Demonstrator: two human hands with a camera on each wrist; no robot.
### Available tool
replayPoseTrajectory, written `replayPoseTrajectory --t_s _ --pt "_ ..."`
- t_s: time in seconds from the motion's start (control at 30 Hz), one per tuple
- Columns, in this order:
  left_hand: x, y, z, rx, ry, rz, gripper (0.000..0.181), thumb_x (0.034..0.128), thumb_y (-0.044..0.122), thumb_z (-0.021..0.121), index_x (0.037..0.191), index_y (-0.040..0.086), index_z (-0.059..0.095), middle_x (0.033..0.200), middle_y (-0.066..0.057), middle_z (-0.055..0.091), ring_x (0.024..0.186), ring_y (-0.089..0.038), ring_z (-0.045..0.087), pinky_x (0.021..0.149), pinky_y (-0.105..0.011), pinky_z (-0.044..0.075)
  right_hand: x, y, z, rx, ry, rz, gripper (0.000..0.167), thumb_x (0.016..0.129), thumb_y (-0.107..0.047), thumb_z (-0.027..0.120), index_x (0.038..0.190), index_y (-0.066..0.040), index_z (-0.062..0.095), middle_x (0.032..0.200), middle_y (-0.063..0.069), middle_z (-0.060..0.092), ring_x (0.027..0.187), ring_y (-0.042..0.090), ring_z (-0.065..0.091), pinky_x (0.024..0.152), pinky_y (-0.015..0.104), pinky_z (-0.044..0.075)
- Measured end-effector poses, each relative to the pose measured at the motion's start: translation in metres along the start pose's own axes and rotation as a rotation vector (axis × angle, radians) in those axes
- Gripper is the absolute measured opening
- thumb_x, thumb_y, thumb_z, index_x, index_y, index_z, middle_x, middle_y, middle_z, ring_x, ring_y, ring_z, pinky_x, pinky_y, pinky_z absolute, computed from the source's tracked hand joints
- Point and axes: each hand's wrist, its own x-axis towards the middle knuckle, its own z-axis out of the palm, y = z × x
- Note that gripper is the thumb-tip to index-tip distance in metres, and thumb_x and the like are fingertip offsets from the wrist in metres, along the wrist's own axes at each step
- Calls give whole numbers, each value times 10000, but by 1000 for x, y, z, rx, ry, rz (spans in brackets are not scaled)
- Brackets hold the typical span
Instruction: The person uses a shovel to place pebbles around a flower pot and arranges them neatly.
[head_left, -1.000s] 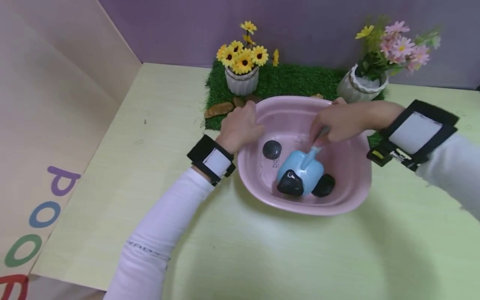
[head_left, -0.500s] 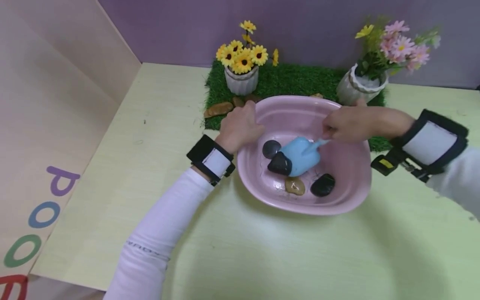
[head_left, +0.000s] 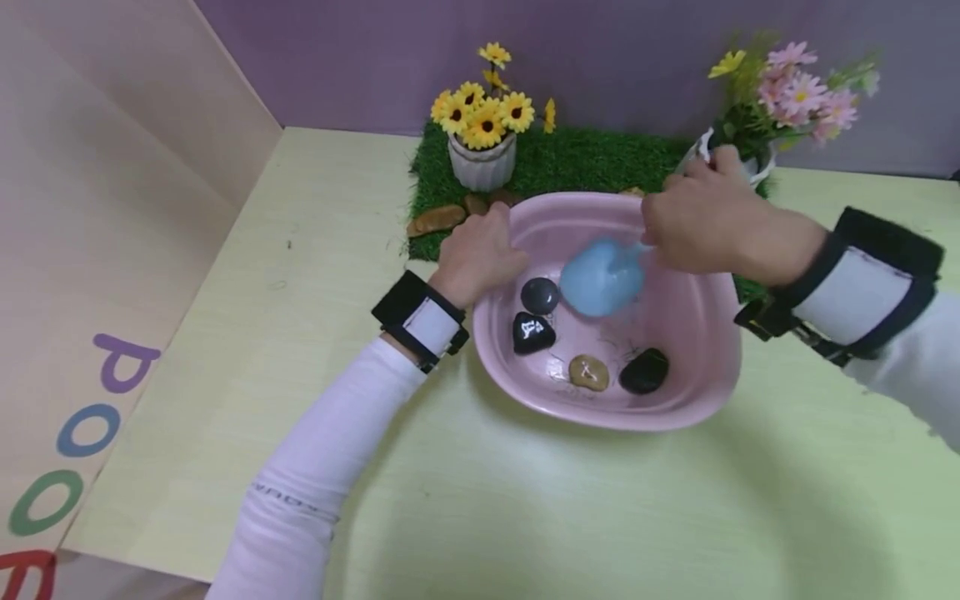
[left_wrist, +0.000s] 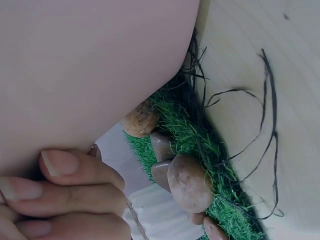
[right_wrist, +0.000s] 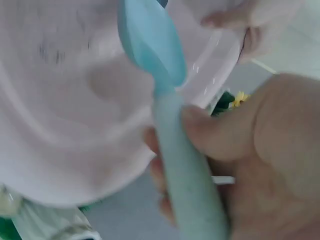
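Observation:
My right hand (head_left: 708, 217) grips the handle of a light-blue toy shovel (head_left: 602, 277), fingers curled around it in the right wrist view, where the shovel (right_wrist: 187, 165) appears close up. Its blurred blade is over the pink basin (head_left: 607, 417), and no stone shows on it. My left hand (head_left: 482, 258) holds the basin's left rim, with fingers (left_wrist: 95, 200) curled under it in the left wrist view. Inside the basin lie a grey stone (head_left: 540, 295), a shiny black stone (head_left: 534, 332), a tan stone (head_left: 588, 372) and a larger black stone (head_left: 644, 371).
Behind the basin, artificial grass (head_left: 592, 158) carries a pot of yellow flowers (head_left: 482, 162), a pot of pink flowers (head_left: 765, 162) partly behind my right hand, and brown stones (head_left: 437, 220). A purple wall (head_left: 600, 58) rises behind the pale table (head_left: 337, 225).
The shovel has moved back and up from the basin's front. The black stone that was at its blade now lies by the grey stone, and the tan stone is uncovered. My left hand stays put.

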Motion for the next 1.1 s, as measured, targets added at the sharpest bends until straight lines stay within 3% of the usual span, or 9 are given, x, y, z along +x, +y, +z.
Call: replayPoseTrajectory --t_s 0.2,0.3,0.37,0.43,0.53,0.6,0.77,0.93,1.1 --pt "-1 -2 -1 -41 -6 -9 447 883 288 634 1217 27 490 882 -112 605 691 -223 647 531 -320 523 13 -15 6 -184 501 -194 117 869 -23 630 785 30 569 816 236 527 794 326 313 806 461 197" --pt "-2 -3 -1 -39 -6 -9 453 882 257 620 1245 24 482 883 -115 605 690 -221 643 527 -313 510 22 -26 6 -215 562 -281 114 864 -10 623 757 15 594 818 222 541 808 311 311 810 441 180" --pt "-1 -2 -1 -35 -4 -5 446 885 224 595 1261 17 477 875 -117 608 675 -216 646 516 -311 512 26 -33 -1 -223 481 -283 133 865 -59 636 742 -13 614 815 208 560 816 315 352 827 453 204" --pt "0 -2 -1 -31 0 -1 453 894 238 593 1271 15 476 873 -115 611 669 -210 651 514 -311 520 29 -36 -9 -203 315 -252 174 859 -117 646 703 -56 600 797 173 573 822 314 384 843 471 214" --pt "0 -2 -1 -34 1 7 450 892 230 595 1270 16 478 870 -107 609 671 -210 648 516 -310 520 34 -34 -17 -111 75 -189 180 849 -182 634 685 -118 600 762 96 593 799 294 419 849 491 226" --pt "0 -2 -1 -34 1 14 439 893 227 594 1263 19 481 861 -105 605 672 -216 641 512 -305 504 36 -29 -15 -34 -8 -175 142 856 -203 631 734 -136 659 802 72 639 801 279 433 850 500 228" --pt "-1 -2 -1 -20 -4 13 435 898 226 590 1264 19 480 852 -105 602 671 -224 633 509 -310 479 35 -17 -4 89 1 -240 159 892 -173 648 999 -158 766 1030 90 715 878 300 493 888 545 251" --pt "-1 -2 -1 -3 2 0 449 899 228 590 1281 20 478 865 -113 613 675 -224 650 527 -331 516 35 -16 3 131 2 -316 143 868 -137 688 975 -176 775 996 66 717 885 284 509 906 544 255" --pt "-1 -2 -1 -3 5 8 429 904 226 580 1268 24 481 862 -125 614 665 -231 655 532 -346 528 35 -16 8 167 -26 -329 154 854 -124 694 934 -218 785 991 26 734 927 277 549 898 540 248"
